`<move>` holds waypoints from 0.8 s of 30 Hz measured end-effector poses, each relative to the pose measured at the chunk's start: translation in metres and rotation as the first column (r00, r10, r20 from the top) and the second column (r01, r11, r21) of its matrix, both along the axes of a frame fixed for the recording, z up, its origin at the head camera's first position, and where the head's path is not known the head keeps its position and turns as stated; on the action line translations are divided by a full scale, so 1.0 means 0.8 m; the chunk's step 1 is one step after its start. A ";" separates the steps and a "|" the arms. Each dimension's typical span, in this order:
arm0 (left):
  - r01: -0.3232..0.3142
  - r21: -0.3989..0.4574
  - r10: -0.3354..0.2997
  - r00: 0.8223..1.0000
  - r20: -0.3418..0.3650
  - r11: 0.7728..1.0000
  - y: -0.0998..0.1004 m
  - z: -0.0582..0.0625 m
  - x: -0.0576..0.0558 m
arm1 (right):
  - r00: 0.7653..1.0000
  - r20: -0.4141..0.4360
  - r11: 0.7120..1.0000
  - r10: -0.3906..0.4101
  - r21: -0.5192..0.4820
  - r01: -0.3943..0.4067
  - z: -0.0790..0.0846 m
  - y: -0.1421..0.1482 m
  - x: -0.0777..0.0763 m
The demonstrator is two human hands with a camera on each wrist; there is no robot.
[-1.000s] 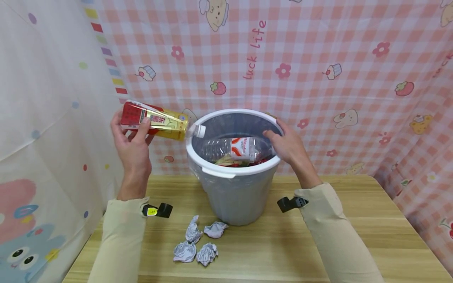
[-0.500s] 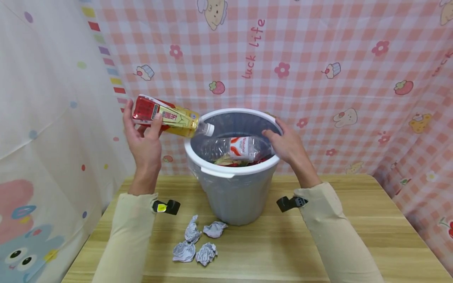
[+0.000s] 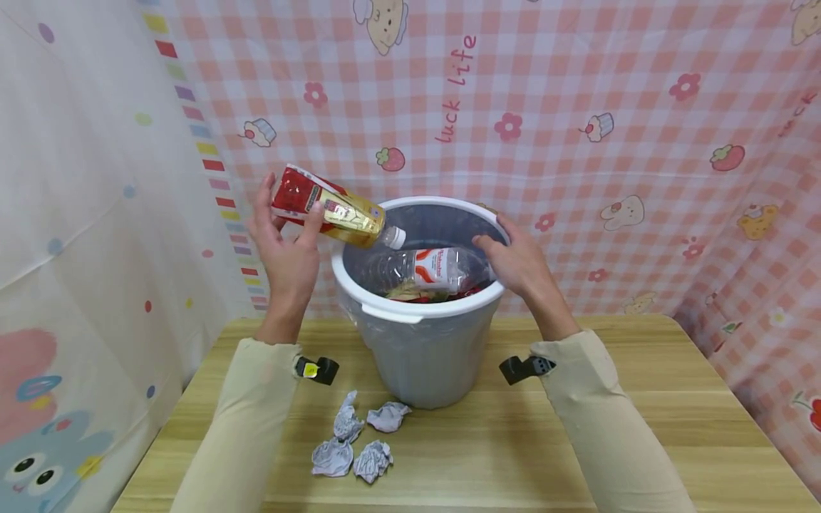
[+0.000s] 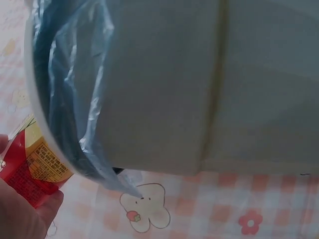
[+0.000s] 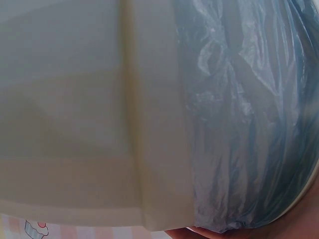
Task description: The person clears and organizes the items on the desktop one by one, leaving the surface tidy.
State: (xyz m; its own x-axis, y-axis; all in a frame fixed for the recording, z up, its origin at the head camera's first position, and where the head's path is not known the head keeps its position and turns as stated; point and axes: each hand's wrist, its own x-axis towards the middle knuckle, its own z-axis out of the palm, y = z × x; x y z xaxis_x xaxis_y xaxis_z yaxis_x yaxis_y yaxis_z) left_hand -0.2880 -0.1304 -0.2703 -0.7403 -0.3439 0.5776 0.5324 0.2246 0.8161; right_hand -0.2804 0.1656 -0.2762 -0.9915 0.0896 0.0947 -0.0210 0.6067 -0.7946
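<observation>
My left hand grips a red and gold drink bottle around its base end. The bottle tilts, with its white cap pointing down to the right over the opening of the grey trash can. At the can's right side my right hand holds the white rim, thumb over the inside; its other fingers are partly hidden. Inside the can lies a clear plastic bottle with a white and orange label, on top of other litter. In the left wrist view the red and yellow bottle shows beside the rim.
Several crumpled paper balls lie on the wooden table in front of the can. A clear plastic liner hangs over the can's outside. A pink checked curtain stands behind, a white one at left.
My left hand has carried the red and gold bottle to the right and slightly up, bringing its cap over the can. The right hand stays on the rim.
</observation>
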 end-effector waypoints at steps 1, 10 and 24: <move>0.001 -0.010 -0.001 1.000 0.001 1.000 0.001 0.000 -0.001 | 1.000 0.001 1.000 0.001 -0.001 -0.001 0.000 0.000 0.000; -0.007 -0.073 0.007 1.000 0.005 0.997 0.015 0.002 -0.005 | 1.000 0.012 1.000 -0.001 -0.011 0.001 0.000 -0.001 0.001; 0.036 -0.230 -0.012 0.994 0.107 0.973 0.044 0.000 -0.008 | 1.000 0.012 1.000 0.008 -0.027 -0.008 0.000 -0.001 0.001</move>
